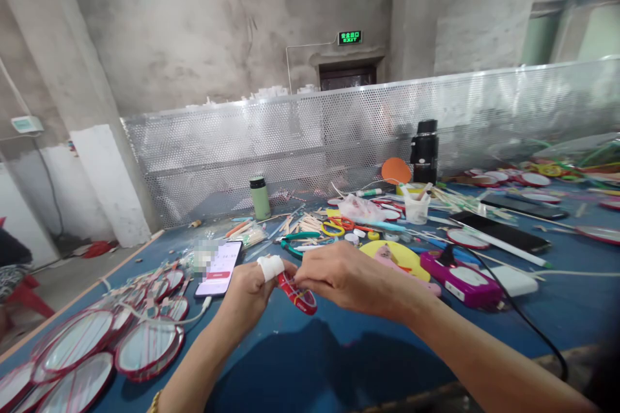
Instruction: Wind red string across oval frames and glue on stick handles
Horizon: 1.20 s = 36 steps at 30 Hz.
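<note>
Both my hands meet over the blue table (pixel 310 348) near its front. My left hand (pixel 252 293), with a white bandage round one finger, is closed on a small red-rimmed round piece (pixel 296 293). My right hand (pixel 343 277) pinches the same piece from the right side, fingers curled over it. A phone (pixel 220 268) with a lit screen lies just left of my left hand.
Several red-rimmed transparent discs (pixel 145 348) lie at the left front. A purple device (pixel 460 281) with a black cable, a yellow disc (pixel 392 255), scissors (pixel 298 240), sticks, a green bottle (pixel 260 198) and a black flask (pixel 425 151) lie behind. A perforated metal screen (pixel 339 135) bounds the far edge.
</note>
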### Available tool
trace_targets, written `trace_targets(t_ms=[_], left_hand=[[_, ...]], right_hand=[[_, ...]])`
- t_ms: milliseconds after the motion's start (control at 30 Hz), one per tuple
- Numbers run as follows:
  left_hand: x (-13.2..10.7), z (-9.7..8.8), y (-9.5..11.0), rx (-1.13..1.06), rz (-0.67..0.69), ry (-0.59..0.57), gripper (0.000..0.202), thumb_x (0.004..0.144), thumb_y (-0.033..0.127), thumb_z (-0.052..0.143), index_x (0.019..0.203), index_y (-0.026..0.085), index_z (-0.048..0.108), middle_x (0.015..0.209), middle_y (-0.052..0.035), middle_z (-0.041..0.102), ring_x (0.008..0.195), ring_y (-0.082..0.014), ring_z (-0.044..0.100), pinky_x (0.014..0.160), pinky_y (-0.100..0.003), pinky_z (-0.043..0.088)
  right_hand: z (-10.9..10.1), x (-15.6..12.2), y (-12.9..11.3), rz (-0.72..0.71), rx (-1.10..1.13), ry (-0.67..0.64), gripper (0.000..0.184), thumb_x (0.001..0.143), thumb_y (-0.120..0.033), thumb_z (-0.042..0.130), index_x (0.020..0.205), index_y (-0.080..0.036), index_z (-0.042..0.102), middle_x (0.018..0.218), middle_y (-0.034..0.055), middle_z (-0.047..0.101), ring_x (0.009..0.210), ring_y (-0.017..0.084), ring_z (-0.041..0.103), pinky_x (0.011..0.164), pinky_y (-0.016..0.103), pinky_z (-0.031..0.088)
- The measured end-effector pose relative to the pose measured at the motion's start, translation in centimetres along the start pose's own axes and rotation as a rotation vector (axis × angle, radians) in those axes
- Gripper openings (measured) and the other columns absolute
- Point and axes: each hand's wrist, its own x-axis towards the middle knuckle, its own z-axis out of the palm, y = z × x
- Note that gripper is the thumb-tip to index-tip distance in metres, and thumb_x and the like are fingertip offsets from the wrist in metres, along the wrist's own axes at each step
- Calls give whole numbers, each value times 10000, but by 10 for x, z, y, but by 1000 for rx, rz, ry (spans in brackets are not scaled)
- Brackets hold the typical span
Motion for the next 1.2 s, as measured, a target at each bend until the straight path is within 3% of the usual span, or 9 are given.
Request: trace_targets(t_ms=[300,600,833,1033,1200], left_hand=[[-1,0,1,43,29,10,256,945,181,498,914,196,752,682,-15,694,580,-106,604,553,-180,417],[0,2,2,20,41,12,232,941,186,518,914,194,749,712,-17,708,610,-109,623,583,-176,436],[1,1,3,71,80,17,254,940,166,501,818,174,724,636,-1,673,551,-99,594,534,-167,410],[-1,5,-1,125,143,62,302,923,142,503,638,154,602,553,17,593,483,-83,520,479,-166,346],[-3,6,-4,129,145,47,274,913,136,520,648,155,582,548,29,571,482,-77,495,482,-168,328]], right_hand=[[6,3,-2,-2,-118,-64,219,946,-110,516,754,-137,617,736,26,625,690,122,555,630,252,389],[11,2,0,37,-26,73,142,814,-49,588,712,-148,585,698,-11,581,640,102,486,597,236,340],[12,5,4,18,-38,101,152,843,-61,578,715,-142,588,690,-15,563,653,101,493,607,234,341],[16,6,4,-8,-116,95,174,876,-94,558,714,-150,583,681,-15,546,629,103,446,589,255,302],[20,5,5,-32,-116,89,181,901,-114,542,731,-154,589,701,-5,556,631,109,436,582,259,282]])
